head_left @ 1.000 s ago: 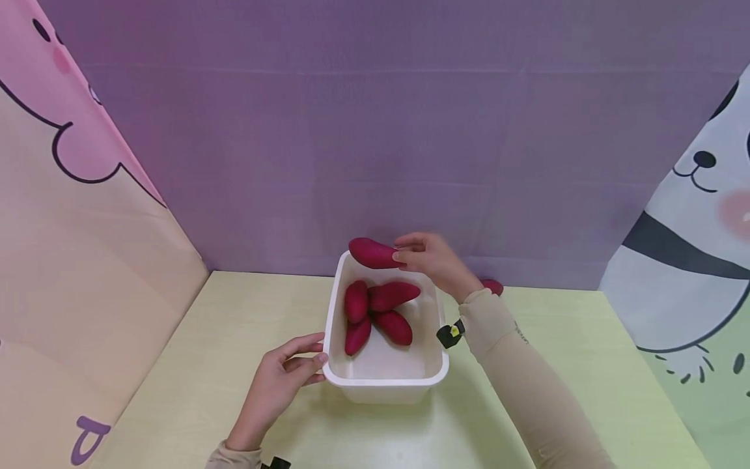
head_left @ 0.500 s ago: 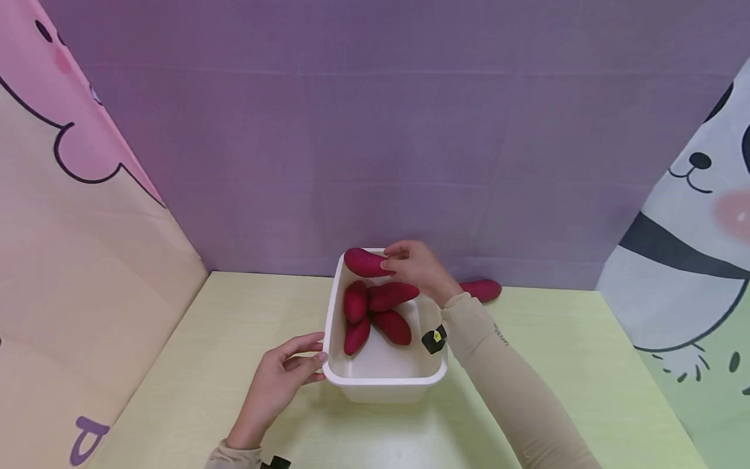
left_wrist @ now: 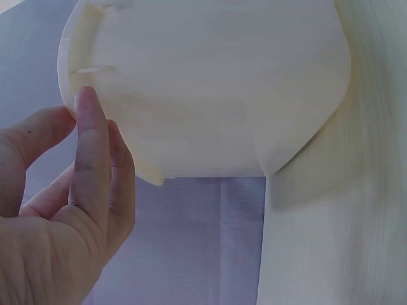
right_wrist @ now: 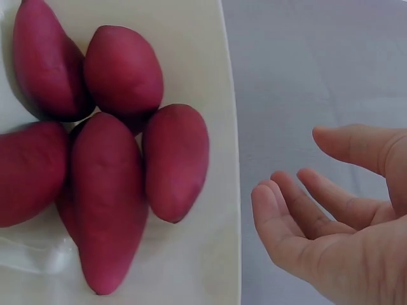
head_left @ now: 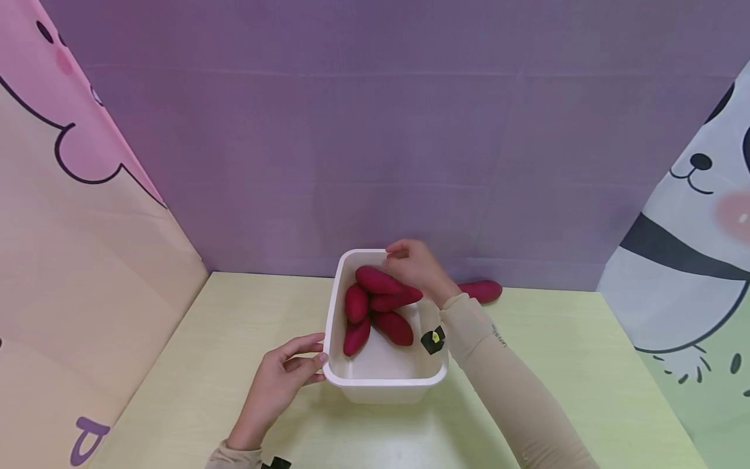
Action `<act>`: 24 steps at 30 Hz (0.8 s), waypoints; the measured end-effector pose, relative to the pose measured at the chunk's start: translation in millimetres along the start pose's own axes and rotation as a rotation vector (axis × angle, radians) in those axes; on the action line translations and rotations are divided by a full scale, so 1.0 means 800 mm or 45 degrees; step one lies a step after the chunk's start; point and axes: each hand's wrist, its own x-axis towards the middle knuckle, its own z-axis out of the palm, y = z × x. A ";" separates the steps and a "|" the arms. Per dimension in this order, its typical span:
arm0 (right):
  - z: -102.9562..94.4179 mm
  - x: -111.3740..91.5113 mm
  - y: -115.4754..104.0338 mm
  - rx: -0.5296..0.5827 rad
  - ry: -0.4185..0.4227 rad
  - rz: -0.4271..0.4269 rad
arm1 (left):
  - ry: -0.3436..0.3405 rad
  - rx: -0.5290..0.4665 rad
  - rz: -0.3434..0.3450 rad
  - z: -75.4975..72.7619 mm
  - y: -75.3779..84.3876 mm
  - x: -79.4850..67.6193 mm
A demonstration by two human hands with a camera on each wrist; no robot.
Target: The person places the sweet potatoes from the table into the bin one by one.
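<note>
A white plastic bin (head_left: 388, 383) stands in the middle of the table, holding several red-skinned sweet potatoes (head_left: 392, 327). One sweet potato (head_left: 377, 280) lies on top of another near the far end. My left hand (head_left: 282, 378) holds the bin's left rim; in the left wrist view the thumb and fingers (left_wrist: 92, 152) meet at that edge. Over the far right corner of the bin is my right hand (head_left: 417, 268), with nothing in it. Its fingers (right_wrist: 273, 222) are loosely bent in the right wrist view, apart from the sweet potatoes.
Another sweet potato (head_left: 482, 291) lies on the table (head_left: 562, 365) to the right of the bin, partly behind the right wrist. A purple cloth wall (head_left: 375, 130) rises at the table's back edge. Printed panels flank both sides.
My right hand has lowered a sweet potato to the far end of the bin and let it go onto the pile. The left hand has stayed at the rim.
</note>
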 end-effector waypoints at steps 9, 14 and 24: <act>-0.019 -0.003 -0.019 0.028 0.003 -0.065 | -0.001 -0.009 0.011 -0.001 -0.001 -0.002; -0.039 -0.002 -0.011 0.106 -0.034 -0.057 | 0.000 -0.008 0.019 -0.001 0.000 -0.003; -0.097 -0.006 0.044 0.056 0.028 -0.073 | 0.012 0.002 0.009 -0.001 0.002 -0.006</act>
